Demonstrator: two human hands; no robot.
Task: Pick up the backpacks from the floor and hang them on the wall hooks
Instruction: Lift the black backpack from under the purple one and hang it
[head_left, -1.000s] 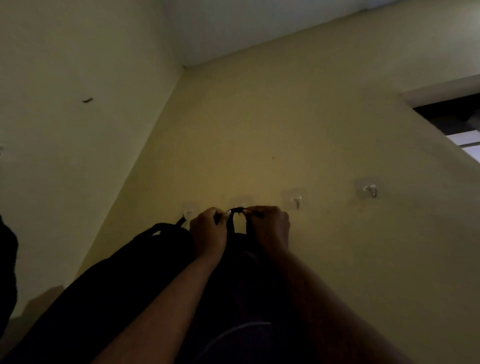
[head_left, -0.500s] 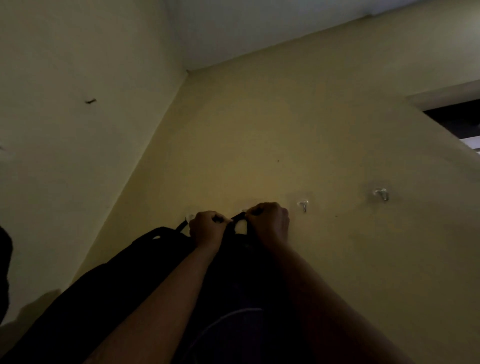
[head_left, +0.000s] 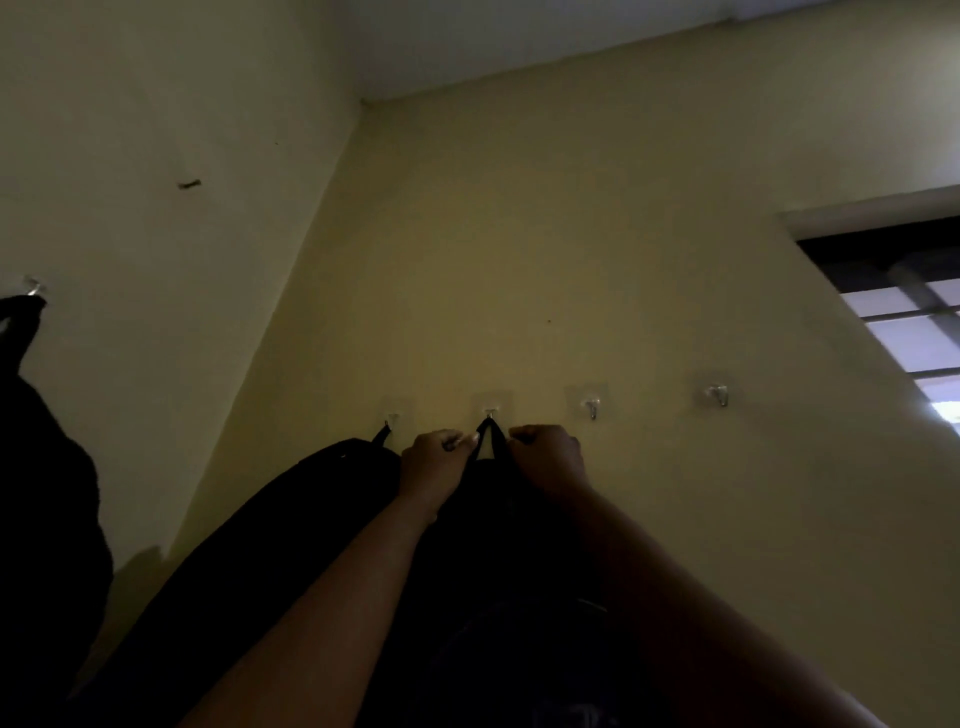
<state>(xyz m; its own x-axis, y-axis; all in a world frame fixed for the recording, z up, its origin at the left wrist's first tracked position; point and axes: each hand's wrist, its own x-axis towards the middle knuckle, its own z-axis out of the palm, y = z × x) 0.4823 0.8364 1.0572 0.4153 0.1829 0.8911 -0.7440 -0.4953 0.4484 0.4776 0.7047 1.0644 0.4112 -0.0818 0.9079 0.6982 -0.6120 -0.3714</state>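
A dark backpack (head_left: 498, 561) hangs in front of me, its top loop (head_left: 488, 431) caught over a clear wall hook (head_left: 489, 413). My left hand (head_left: 434, 467) pinches the loop's left side and my right hand (head_left: 545, 460) pinches its right side. A second black backpack (head_left: 291, 519) hangs to the left from another hook (head_left: 392, 418). A third dark bag (head_left: 41, 467) hangs from a hook (head_left: 32, 286) on the left wall.
Two bare clear hooks, one (head_left: 591, 408) and another (head_left: 717, 395), sit on the yellow wall to the right. A window (head_left: 904, 322) opens at the far right. The room corner (head_left: 358, 104) rises above the bags. Lighting is dim.
My hands have parted slightly and the loop now stands taut on the hook between them. The view has shifted, bringing the left-wall bag and more window into sight.
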